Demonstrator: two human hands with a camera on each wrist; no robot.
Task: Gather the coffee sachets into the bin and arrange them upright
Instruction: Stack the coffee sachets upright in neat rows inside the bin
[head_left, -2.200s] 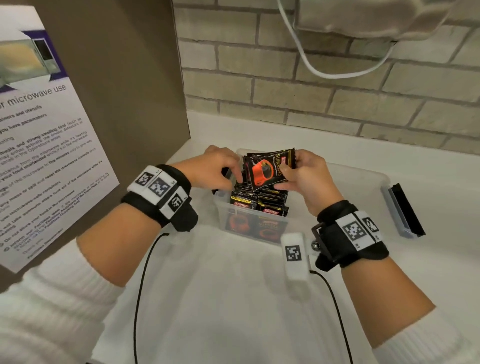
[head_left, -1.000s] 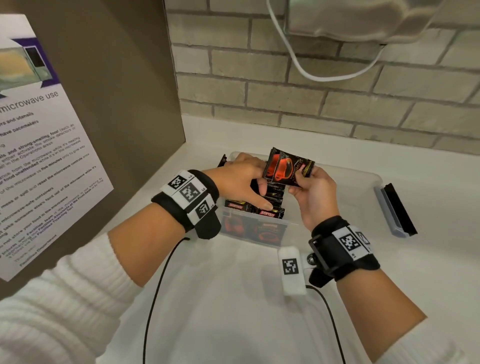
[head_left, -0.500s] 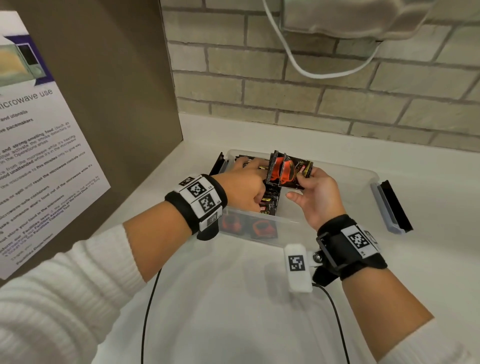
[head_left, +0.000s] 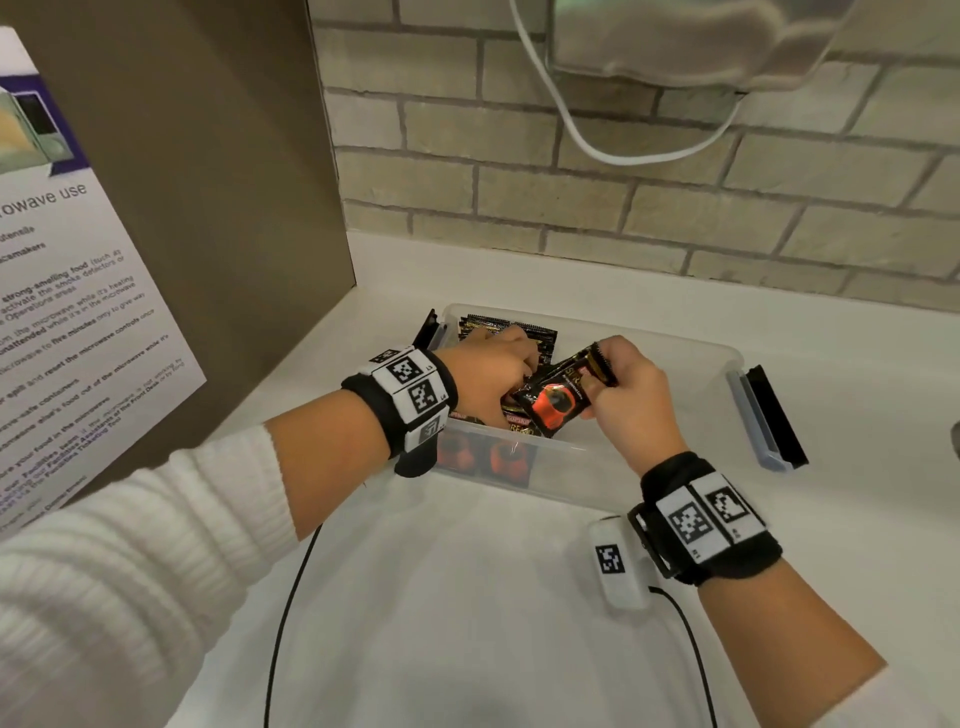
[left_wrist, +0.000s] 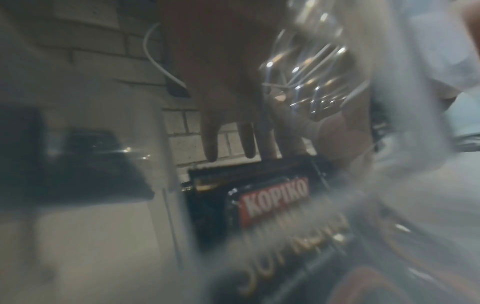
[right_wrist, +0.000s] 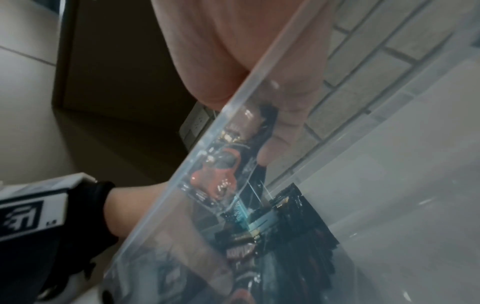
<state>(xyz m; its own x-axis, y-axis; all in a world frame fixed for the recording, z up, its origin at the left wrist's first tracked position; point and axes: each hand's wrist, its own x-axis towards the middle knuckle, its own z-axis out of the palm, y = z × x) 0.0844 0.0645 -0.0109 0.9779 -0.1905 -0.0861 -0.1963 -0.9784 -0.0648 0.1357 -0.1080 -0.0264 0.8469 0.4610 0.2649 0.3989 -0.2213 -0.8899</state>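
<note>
A clear plastic bin stands on the white counter. Black coffee sachets stand in a row at its left end; through the near wall more show. My left hand reaches into that end, and in the left wrist view its fingers point down onto the top edge of a Kopiko sachet. My right hand pinches a black sachet with an orange cup, tilted just over the row. The right wrist view shows this sachet through the bin wall.
A brown panel with a microwave notice closes the left side. A brick wall and a hanging white cable are behind. Black clips stick out at the bin's ends. Bare counter lies in front.
My right hand has lowered and tilted its sachet down toward the row. My left hand has slid farther into the bin's left end, staying on the standing sachets.
</note>
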